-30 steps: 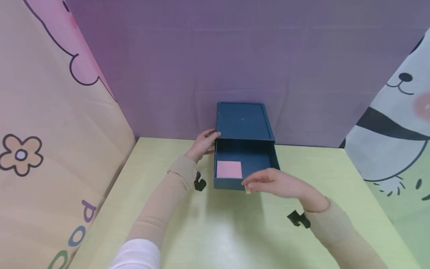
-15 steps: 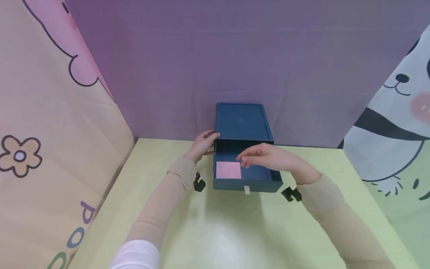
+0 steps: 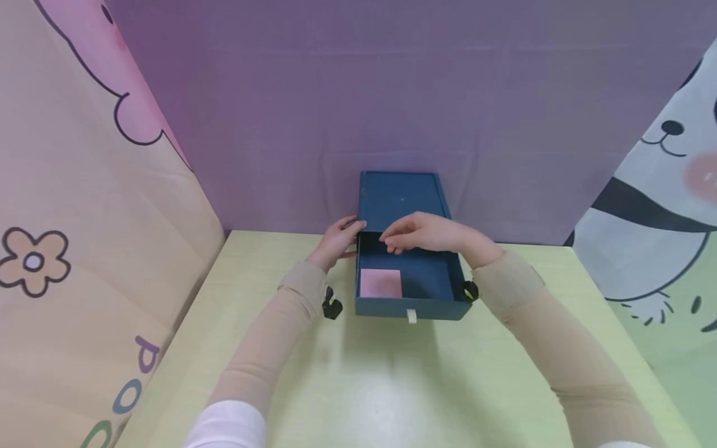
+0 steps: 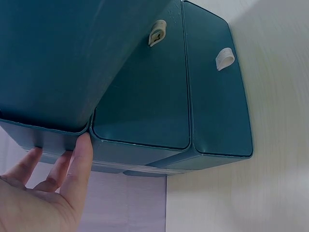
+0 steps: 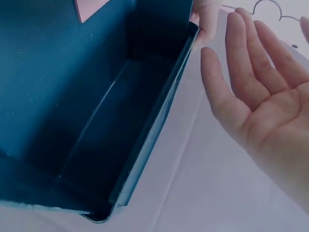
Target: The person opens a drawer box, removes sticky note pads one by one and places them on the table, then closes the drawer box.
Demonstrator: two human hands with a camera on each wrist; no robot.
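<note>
A dark blue drawer cabinet (image 3: pixel 400 193) stands at the back of the table, its top drawer (image 3: pixel 437 308) pulled out. A pink square note (image 3: pixel 381 283) lies in the drawer's front left corner. My left hand (image 3: pixel 336 242) rests on the cabinet's left side near the front edge; in the left wrist view its extended fingers (image 4: pixel 79 164) touch the side wall. My right hand (image 3: pixel 434 233) hovers above the back of the pulled-out drawer, by the cabinet's front edge. In the right wrist view, its fingers (image 5: pixel 236 53) are loosely extended and hold nothing.
Two lower drawers, each with a pale pull loop (image 4: pixel 225 58), show pushed in beneath the top one. The top drawer has its own pale tab (image 3: pixel 411 316). A purple cloth backdrop (image 3: pixel 280 124) hangs behind the pale table (image 3: pixel 358 386), with printed cloths on both sides.
My right hand has let go of the drawer's front tab, risen and moved back over the drawer toward the cabinet. The left hand, drawer and pink note stay in place.
</note>
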